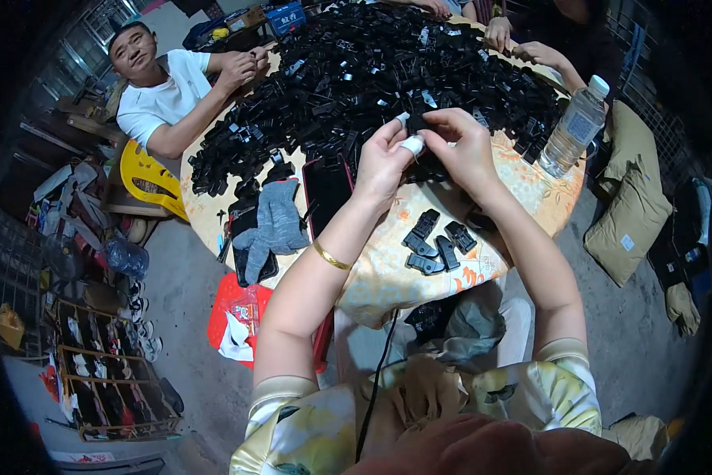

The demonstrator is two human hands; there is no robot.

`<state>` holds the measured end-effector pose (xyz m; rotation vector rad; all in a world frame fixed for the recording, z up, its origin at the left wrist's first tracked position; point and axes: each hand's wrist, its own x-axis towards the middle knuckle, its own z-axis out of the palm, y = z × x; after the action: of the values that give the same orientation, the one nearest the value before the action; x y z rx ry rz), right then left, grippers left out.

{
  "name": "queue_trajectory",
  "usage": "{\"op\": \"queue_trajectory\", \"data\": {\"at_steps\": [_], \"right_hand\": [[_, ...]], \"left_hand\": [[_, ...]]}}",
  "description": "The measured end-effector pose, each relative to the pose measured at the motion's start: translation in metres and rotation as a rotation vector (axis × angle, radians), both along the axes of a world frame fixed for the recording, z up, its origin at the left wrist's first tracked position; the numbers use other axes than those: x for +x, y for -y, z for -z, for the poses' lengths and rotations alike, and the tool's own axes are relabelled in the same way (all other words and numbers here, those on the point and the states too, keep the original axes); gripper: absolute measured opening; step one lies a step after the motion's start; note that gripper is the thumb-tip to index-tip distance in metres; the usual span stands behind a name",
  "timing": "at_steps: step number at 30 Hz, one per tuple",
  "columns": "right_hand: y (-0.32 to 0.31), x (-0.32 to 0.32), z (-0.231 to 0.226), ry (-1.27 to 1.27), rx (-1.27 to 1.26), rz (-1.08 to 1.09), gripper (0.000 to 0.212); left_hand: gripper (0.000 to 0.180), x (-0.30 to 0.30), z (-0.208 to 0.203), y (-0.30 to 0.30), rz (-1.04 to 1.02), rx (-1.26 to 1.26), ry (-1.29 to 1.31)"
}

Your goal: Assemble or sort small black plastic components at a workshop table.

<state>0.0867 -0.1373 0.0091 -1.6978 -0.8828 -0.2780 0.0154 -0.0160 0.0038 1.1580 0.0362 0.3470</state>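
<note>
My left hand (384, 164) and my right hand (464, 154) meet at the near edge of a big heap of small black plastic parts (332, 87). White wrapping covers the thumb and a fingertip of my left hand. Both hands are closed in a pinch, fingertips almost touching. Whatever lies between them is dark and blends into the heap behind, so I cannot make it out. Below my hands, several black clip-like parts (424, 244) lie in a loose group on the patterned tablecloth (379, 277).
Left of my left forearm lie a grey glove (277, 222) and a dark flat tray (328, 194). A clear bottle (575, 127) stands at the right. A red stool (225, 321) is below the table edge. Other people sit around the table, one in a white shirt (183, 87).
</note>
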Motion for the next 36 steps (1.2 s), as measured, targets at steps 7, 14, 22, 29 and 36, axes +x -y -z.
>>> {"op": "queue_trajectory", "data": {"at_steps": [7,14,22,29,36], "right_hand": [[0.007,0.003,0.006,-0.299,0.195,-0.212,0.025],[0.012,0.001,0.003,0.326,0.046,-0.022,0.035],[0.008,-0.015,0.001,0.680,0.026,0.010,0.048],[0.042,0.011,-0.007,0.076,-0.091,0.034,0.031],[0.082,-0.011,-0.003,0.165,-0.685,0.199,0.053]], "left_hand": [[0.039,0.003,0.004,-0.008,0.012,0.022,-0.023],[0.042,0.000,0.000,-0.008,-0.036,0.197,-0.028],[0.025,-0.010,-0.003,0.010,-0.136,0.094,0.025],[0.042,-0.012,-0.014,-0.004,0.146,0.501,-0.122],[0.027,-0.013,-0.004,-0.005,0.415,1.332,-0.098]]}}
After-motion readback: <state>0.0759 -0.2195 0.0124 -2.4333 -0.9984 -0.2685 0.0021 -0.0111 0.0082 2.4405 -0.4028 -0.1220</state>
